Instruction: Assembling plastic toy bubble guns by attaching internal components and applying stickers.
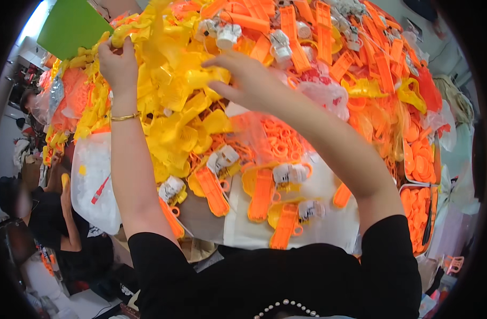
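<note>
A big heap of yellow plastic parts (169,111) fills the middle and left of the table. My left hand (118,64) reaches far up and pinches a yellow part (127,27) at the top of the heap. My right hand (248,80) is stretched over the heap with its fingers closed on another yellow part (203,77). Below my arms lie several assembled pieces: orange flat bars (262,194) with white round units (288,173) on yellow bases.
Orange bars (323,32) and orange rings in clear bags (278,141) pile up at the right. A tray of orange discs (416,212) stands at the right edge. A green card (70,26) is at the top left. Another person in black (57,223) sits at the left.
</note>
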Action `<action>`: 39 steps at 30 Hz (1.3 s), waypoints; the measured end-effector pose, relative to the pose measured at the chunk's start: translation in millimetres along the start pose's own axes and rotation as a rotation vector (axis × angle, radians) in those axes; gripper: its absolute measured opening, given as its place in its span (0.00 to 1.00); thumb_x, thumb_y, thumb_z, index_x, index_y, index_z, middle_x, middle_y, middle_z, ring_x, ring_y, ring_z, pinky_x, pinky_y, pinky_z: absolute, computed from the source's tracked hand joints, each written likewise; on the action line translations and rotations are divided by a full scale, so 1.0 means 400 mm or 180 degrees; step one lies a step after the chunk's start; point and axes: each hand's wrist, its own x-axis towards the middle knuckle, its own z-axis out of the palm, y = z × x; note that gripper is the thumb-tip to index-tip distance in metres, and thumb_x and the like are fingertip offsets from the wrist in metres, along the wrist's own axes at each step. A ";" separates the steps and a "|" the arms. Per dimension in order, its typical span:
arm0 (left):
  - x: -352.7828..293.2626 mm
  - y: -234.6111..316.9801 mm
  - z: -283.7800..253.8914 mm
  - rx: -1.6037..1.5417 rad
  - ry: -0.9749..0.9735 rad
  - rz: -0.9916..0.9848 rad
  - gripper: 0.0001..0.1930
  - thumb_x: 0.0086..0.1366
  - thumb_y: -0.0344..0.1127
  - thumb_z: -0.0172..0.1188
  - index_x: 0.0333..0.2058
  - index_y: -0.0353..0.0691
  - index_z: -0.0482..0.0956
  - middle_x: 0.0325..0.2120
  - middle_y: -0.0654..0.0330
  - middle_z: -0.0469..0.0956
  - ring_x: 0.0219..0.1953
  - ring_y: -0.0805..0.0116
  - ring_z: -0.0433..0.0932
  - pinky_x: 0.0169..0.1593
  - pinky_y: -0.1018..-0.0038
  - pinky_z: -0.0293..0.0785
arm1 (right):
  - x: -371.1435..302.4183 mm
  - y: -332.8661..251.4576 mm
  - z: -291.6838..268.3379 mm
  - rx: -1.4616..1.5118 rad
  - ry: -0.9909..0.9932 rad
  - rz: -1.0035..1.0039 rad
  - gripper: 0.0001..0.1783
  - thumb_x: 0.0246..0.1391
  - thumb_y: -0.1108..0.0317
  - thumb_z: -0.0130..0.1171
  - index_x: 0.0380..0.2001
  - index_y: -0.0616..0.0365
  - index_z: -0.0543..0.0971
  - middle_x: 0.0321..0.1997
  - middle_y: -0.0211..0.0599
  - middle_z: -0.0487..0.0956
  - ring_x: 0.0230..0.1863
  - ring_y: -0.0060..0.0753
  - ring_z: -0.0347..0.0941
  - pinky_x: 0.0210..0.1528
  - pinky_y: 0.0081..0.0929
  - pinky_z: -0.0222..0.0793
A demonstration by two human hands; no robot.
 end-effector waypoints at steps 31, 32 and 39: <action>-0.637 0.567 -0.304 -0.3457 -0.1843 -0.1175 0.43 0.47 0.55 0.68 0.53 0.31 0.60 0.45 0.52 0.70 0.49 0.61 0.70 0.48 0.69 0.71 | -0.582 -0.192 -0.254 0.2433 -0.0473 0.2058 0.41 0.47 0.56 0.62 0.61 0.62 0.58 0.51 0.39 0.72 0.52 0.31 0.69 0.56 0.27 0.63; -0.611 0.511 -0.304 -0.3207 -0.1767 -0.0892 0.39 0.49 0.53 0.67 0.52 0.36 0.62 0.47 0.51 0.70 0.49 0.60 0.70 0.49 0.67 0.70 | -0.597 -0.167 -0.273 0.2020 -0.0702 0.2085 0.41 0.46 0.58 0.63 0.60 0.61 0.59 0.50 0.39 0.73 0.52 0.31 0.70 0.55 0.26 0.63; -0.612 0.627 -0.269 -0.0950 -0.3637 0.1036 0.33 0.44 0.43 0.71 0.49 0.36 0.70 0.43 0.51 0.72 0.45 0.55 0.72 0.47 0.68 0.69 | -0.597 -0.178 -0.220 0.0575 -0.1111 0.0892 0.34 0.43 0.64 0.66 0.55 0.55 0.66 0.47 0.41 0.74 0.49 0.29 0.69 0.52 0.26 0.65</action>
